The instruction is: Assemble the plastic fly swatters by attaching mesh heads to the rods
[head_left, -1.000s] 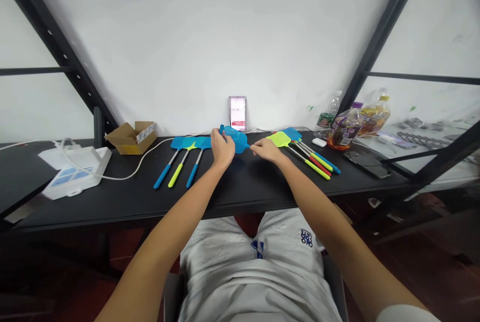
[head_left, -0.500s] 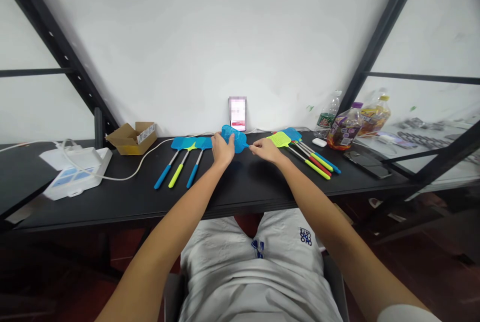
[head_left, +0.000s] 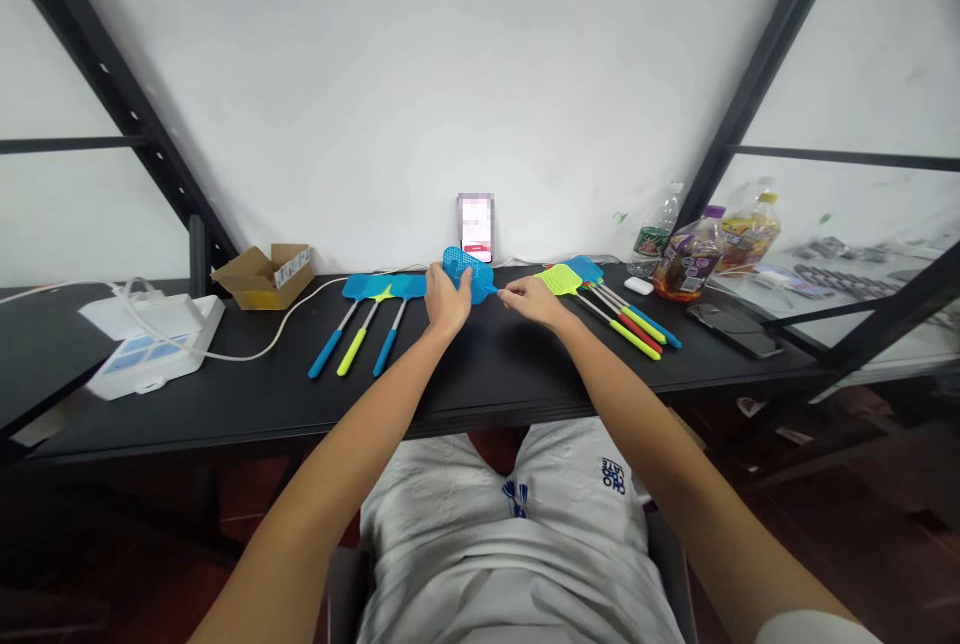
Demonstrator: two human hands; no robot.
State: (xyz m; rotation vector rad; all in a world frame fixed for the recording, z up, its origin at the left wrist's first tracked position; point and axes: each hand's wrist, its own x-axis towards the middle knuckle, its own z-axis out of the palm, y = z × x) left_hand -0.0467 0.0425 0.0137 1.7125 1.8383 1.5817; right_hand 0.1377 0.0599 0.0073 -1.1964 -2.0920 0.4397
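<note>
A blue fly swatter head (head_left: 474,271), full of small holes, is held up off the black table between my hands. My left hand (head_left: 447,300) is closed on its left edge, thumb across the face. My right hand (head_left: 531,301) pinches the narrow neck at the lower right; any shaft there is hidden by the fingers. To the left lie two blue swatters, the nearer one a blue swatter (head_left: 386,349), with a lime-and-blue swatter (head_left: 351,352) between them. Right of my right hand, several swatters overlap, a lime swatter (head_left: 561,278) in front.
A lit phone (head_left: 476,224) leans on the wall. At left are an open cardboard box (head_left: 262,276) and a white case (head_left: 154,354) with a cable. At right stand a clear bottle (head_left: 654,234) and a purple-capped bottle (head_left: 690,259), near a dark phone (head_left: 733,328).
My left fingers have shifted on the blue swatter head, and the thumb now lies across its face. The head has risen slightly at its left end. My right hand has stayed at the neck.
</note>
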